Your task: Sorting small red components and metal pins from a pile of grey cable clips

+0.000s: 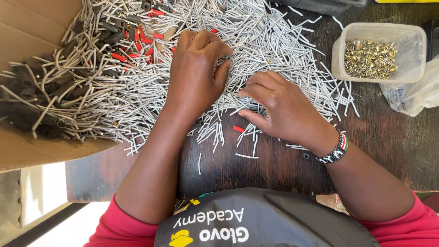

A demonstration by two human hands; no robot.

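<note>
Sorting grey sleeve pieces on a dark wooden desk.

My left hand rests curled on the heap of short grey tubes at 12 o'clock; my right hand has its fingers bent, seemingly pinching a few tubes. A tub of brass terminals sits at 2 o'clock, a cardboard box at 10. Picking single pieces seems next, needing a fine pinch.

A dark, worn wooden table with scuffed patches fills the view. Below its left edge, a pale floor lies in bright daylight, crossed by a dark metal bar.
</note>
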